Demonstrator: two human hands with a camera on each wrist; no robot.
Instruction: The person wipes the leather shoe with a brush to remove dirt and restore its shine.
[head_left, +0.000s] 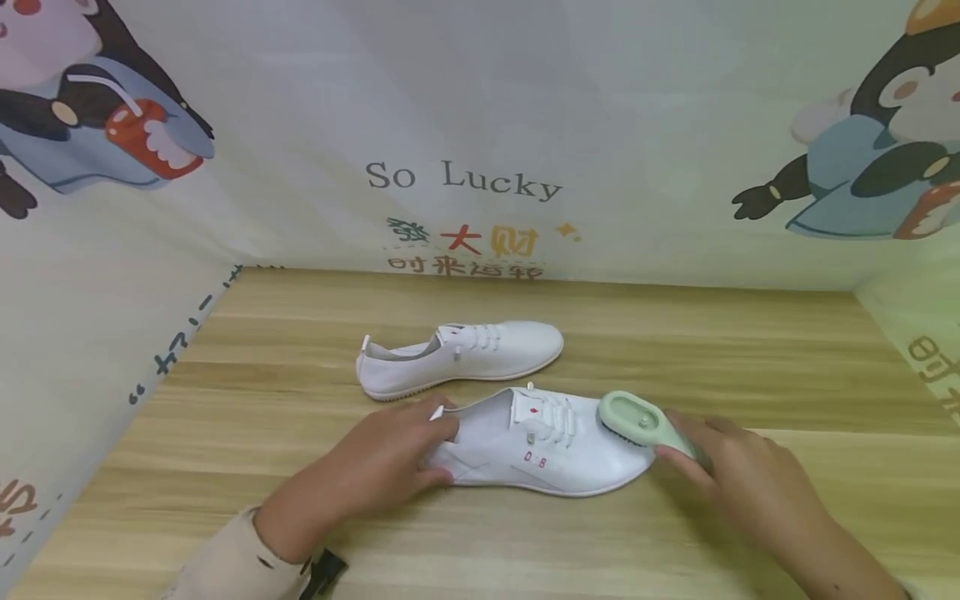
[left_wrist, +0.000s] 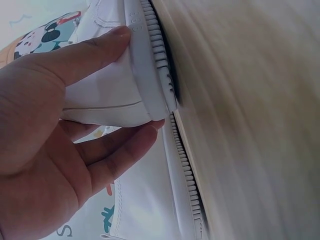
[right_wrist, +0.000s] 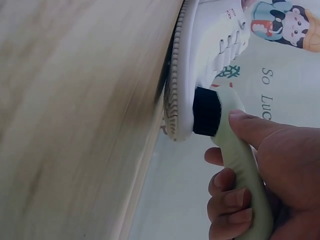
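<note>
A white lace-up shoe (head_left: 487, 450) with small red letters on its side lies sole down, toe to the right. My left hand (head_left: 390, 450) grips it by the heel, thumb on the near side and fingers behind, as the left wrist view shows on the heel (left_wrist: 110, 95). In my right hand (head_left: 742, 467) is the handle of a pale green brush (head_left: 637, 419). Its dark bristles (right_wrist: 206, 111) rest against the shoe's toe. Behind lies the second white shoe (head_left: 480, 358), also toe to the right, touched by neither hand.
Both shoes are on a wood-grain tabletop (head_left: 247, 400). A white printed backdrop (head_left: 637, 150) with cartoon figures and lettering rises behind and along the sides. By my left sleeve (head_left: 240, 558) is a small black clip-like piece (head_left: 324, 573).
</note>
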